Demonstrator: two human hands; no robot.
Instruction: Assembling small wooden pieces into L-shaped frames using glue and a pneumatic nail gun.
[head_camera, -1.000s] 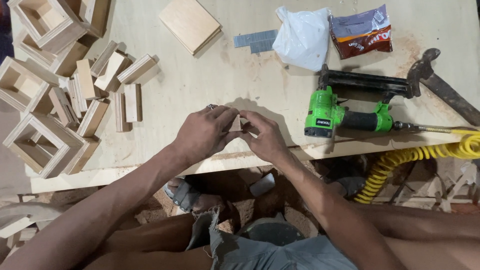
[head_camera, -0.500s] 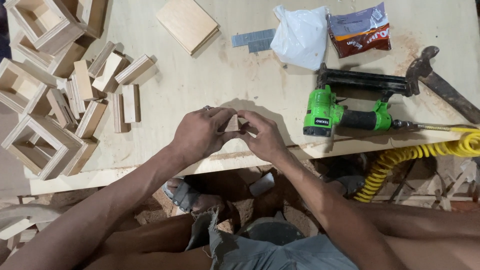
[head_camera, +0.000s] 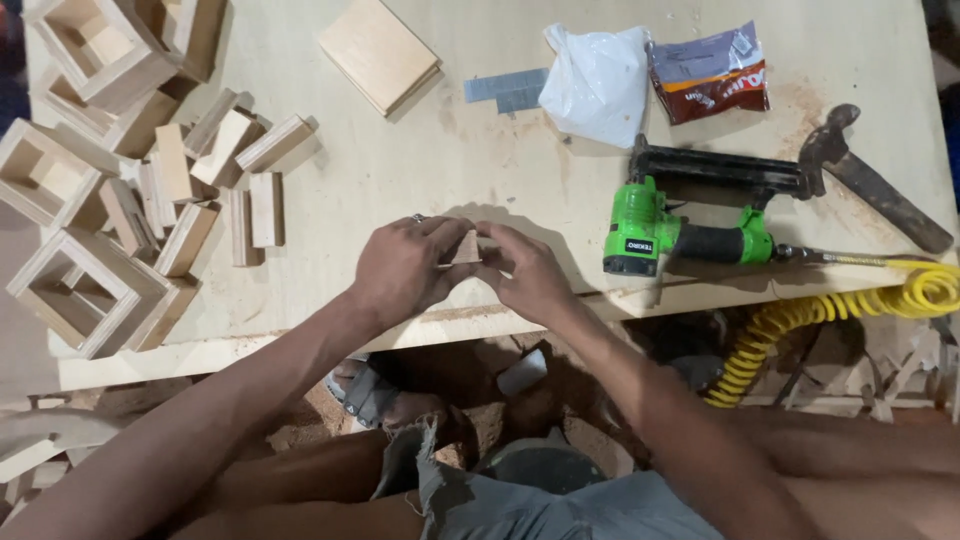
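Both my hands meet near the front edge of the wooden worktable (head_camera: 420, 140). My left hand (head_camera: 405, 268) and my right hand (head_camera: 525, 272) press together small wooden pieces (head_camera: 465, 247); only a light corner shows between the fingers. How many pieces there are is hidden by the fingers. A ring sits on my left hand.
Loose wooden blocks (head_camera: 215, 180) and square wooden frames (head_camera: 85, 290) crowd the left side. A flat board (head_camera: 380, 52) lies at the back. To the right are a green nail gun (head_camera: 690, 235) with yellow coiled hose (head_camera: 800, 320), a hammer (head_camera: 875, 180), a white bag (head_camera: 600, 80) and a strip of nails (head_camera: 505, 90).
My hands have stayed in place, shifting their fingers slightly around the wooden pieces. Nothing else on the table moved.
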